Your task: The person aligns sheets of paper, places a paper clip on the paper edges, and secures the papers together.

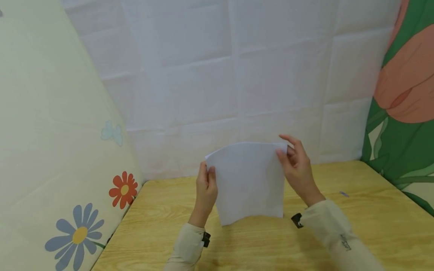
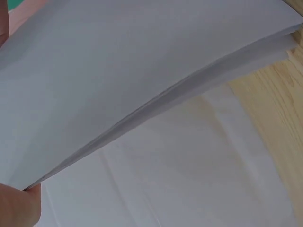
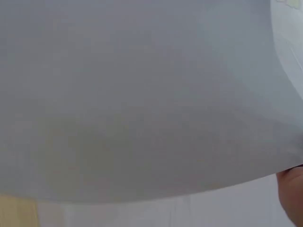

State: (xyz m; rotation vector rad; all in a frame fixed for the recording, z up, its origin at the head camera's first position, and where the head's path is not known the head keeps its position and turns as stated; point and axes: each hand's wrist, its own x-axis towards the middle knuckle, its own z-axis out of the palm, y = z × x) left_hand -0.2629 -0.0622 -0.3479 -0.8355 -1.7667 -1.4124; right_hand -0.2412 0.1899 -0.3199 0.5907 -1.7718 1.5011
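Both hands hold a thin stack of white paper sheets [image 1: 249, 184] upright over the wooden table. My left hand [image 1: 207, 188] pinches the stack's left edge near the top, thumb on the near face. At the upper right corner, my right hand [image 1: 298, 165] pinches the sheets between thumb and fingers, with the index finger raised above the corner. The top edge bows upward in the middle. In the left wrist view the paper layers [image 2: 180, 90] fan slightly apart along one edge. A broad curved sheet face [image 3: 142, 104] fills most of the right wrist view.
The wood-grain table [image 1: 257, 244] lies beneath the hands. A small purplish piece [image 1: 344, 194] lies on it at the right. Behind hangs a creased white cloth [image 1: 237, 75]. Flower-printed panels stand at the left [image 1: 51, 131] and the right [image 1: 407, 150].
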